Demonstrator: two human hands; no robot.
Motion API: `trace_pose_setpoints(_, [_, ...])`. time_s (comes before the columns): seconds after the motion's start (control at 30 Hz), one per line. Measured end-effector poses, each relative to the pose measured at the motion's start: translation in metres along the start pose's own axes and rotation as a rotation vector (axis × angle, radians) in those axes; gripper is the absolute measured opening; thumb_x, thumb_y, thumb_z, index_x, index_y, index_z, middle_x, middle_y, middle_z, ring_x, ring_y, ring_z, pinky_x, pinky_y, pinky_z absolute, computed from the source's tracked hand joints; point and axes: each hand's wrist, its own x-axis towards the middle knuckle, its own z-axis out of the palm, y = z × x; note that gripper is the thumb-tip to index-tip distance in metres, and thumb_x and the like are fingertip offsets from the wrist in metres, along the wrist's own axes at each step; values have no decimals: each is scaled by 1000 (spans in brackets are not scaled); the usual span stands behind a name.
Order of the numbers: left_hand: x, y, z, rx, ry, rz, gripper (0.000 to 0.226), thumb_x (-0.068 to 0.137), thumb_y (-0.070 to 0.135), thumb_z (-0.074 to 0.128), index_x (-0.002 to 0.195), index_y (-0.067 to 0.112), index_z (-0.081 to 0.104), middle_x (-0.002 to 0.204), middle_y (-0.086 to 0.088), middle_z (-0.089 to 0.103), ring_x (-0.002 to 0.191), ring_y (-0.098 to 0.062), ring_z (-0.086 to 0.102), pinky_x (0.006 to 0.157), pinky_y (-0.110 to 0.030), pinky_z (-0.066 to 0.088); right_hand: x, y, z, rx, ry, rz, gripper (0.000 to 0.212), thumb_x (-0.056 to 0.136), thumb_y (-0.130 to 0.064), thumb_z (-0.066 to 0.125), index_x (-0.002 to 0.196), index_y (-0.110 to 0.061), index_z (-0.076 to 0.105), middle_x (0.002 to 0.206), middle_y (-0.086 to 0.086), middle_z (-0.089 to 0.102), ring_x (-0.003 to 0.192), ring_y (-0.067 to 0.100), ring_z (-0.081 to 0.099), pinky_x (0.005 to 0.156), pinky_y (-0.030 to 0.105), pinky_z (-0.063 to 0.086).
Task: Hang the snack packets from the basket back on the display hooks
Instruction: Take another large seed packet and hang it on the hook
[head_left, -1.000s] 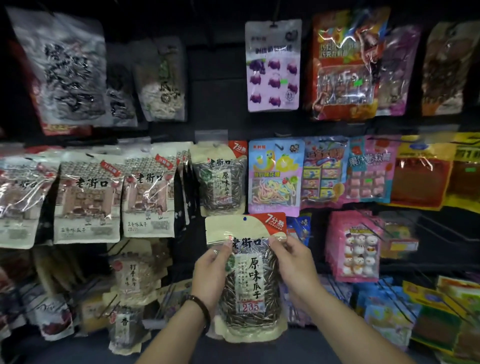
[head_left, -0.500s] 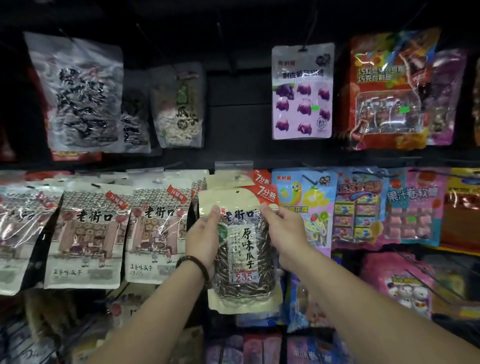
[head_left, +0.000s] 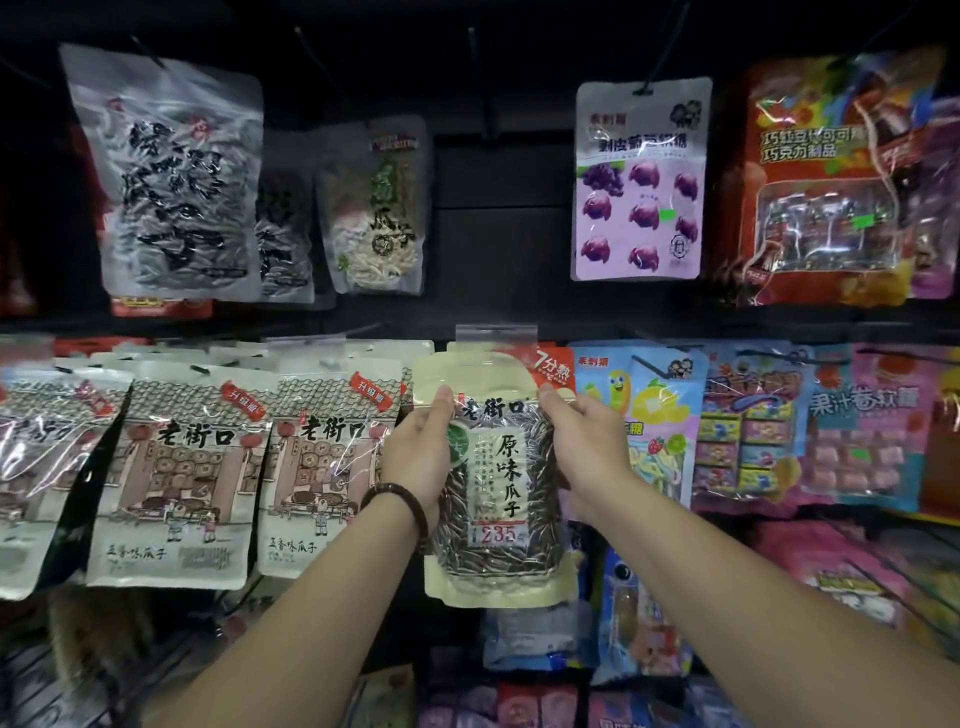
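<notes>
A cream sunflower-seed packet (head_left: 500, 499) with a red corner tag and a clear window of dark seeds is held up against the middle row of the display. My left hand (head_left: 422, 451) grips its left edge, thumb on the front. My right hand (head_left: 584, 441) grips its right edge near the red tag. The packet's top sits just under a clear price-tag holder (head_left: 496, 332) at the tip of a hook. A matching packet hangs right behind it. The basket is out of view.
Cream seed packets with a house drawing (head_left: 192, 467) hang to the left. Candy packets (head_left: 660, 410) hang to the right. Above are grey seed bags (head_left: 171, 171), a purple gummy packet (head_left: 641, 179) and bare black hooks (head_left: 480, 88). More packets crowd the lower rows.
Both hands have lifted the seed packet from the lower row up to the middle-row hook, in front of the matching packet. My view has tilted upward with it.
</notes>
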Motion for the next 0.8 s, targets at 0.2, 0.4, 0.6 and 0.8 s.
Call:
trace_pose_setpoints(0.2, [-3, 1, 1, -8, -11, 9, 37, 97, 69, 47, 91, 35, 58, 92, 14, 59, 84, -2, 52, 84, -36, 44, 8, 9, 1, 63, 29, 7, 45, 102, -38, 67, 94, 6, 67, 120, -2, 36, 119, 21, 28, 107, 58, 45])
trace_pose_setpoints(0.4, [-5, 11, 7, -38, -14, -16, 37, 99, 64, 51, 83, 32, 59, 82, 10, 54, 74, -6, 49, 67, -29, 40, 21, 12, 4, 32, 86, 1, 47, 99, -41, 69, 67, -19, 42, 62, 3, 39, 70, 21, 42, 77, 38, 46])
trace_pose_setpoints(0.6, [-4, 5, 5, -43, 4, -37, 38, 98, 65, 52, 78, 33, 53, 79, 10, 49, 70, -7, 45, 67, -31, 38, 22, 18, 2, -8, 87, -9, 51, 99, -37, 70, 64, -21, 36, 56, -2, 30, 63, 20, 34, 70, 37, 34])
trace_pose_setpoints(0.8, [0, 6, 10, 3, 47, -45, 41, 101, 61, 50, 75, 28, 51, 75, 8, 48, 68, -9, 45, 63, -31, 38, 22, 15, 8, -43, 126, 14, 38, 102, -37, 68, 89, -1, 66, 94, -10, 24, 85, 13, 16, 110, 58, 45])
